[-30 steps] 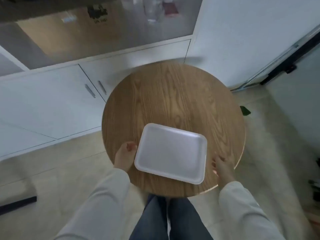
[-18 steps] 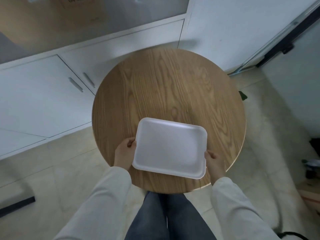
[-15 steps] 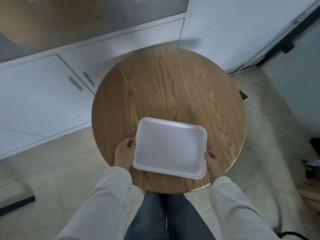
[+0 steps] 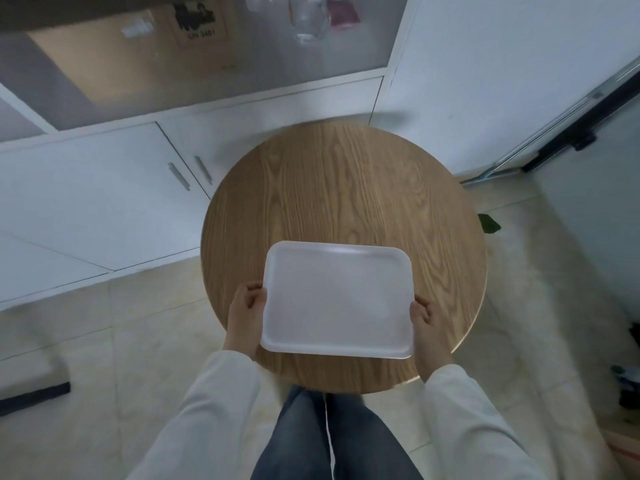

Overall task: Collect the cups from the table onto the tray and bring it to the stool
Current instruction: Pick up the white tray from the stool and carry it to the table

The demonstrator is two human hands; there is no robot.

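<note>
A white rectangular tray (image 4: 337, 299) with nothing on it sits over the near part of a round wooden top (image 4: 346, 188). My left hand (image 4: 246, 315) grips the tray's left edge, fingers curled over the rim. My right hand (image 4: 426, 322) grips its right edge the same way. No cups are in view. I cannot tell whether the tray rests on the wood or is held just above it.
White cabinets with two metal handles (image 4: 188, 174) and frosted glass doors stand behind the round top. A white wall and a dark-framed sliding door (image 4: 568, 133) are at the right. A green scrap (image 4: 488, 223) lies on the tiled floor.
Both hands went from resting beside the tray to gripping its two short edges. The tray now sits squarer to me, and the view has tilted back up.
</note>
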